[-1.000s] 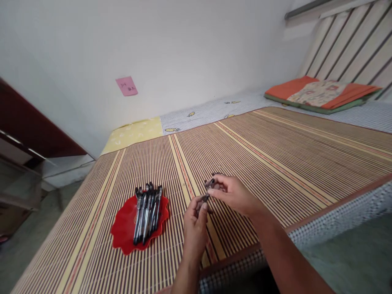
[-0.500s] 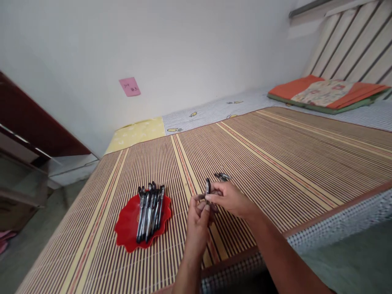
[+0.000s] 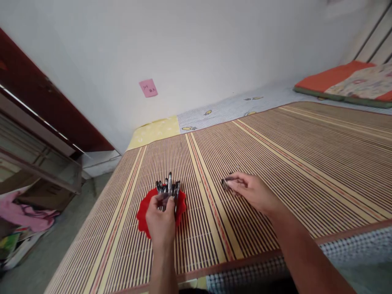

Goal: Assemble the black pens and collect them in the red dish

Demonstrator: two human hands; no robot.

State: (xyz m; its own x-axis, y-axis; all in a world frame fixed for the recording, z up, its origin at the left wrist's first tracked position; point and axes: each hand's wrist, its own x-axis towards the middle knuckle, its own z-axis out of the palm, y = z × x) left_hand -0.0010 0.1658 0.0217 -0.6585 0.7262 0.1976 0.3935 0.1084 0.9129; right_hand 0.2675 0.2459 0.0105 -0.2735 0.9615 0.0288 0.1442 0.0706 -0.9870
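My left hand is closed around a capped pen, which points away from me above the red plate. Several clear-barrelled pens with black ends lie together on this wavy-edged plate, partly covered by the hand. To the right, my right hand is low over the mat, thumb and fingers pinched at a small dark and clear piece that looks like a pen cap. The fingers hide most of what lies under them.
A striped bamboo mat covers the bed. Folded orange and floral bedding lies at the far right. Behind the bed is a white wall with a pink note. Pink cloth and a box are at the left.
My hands have come apart. The left carried a pen leftward to the red plate; the right moved right to the small dark pieces on the mat. The view has turned slightly left.
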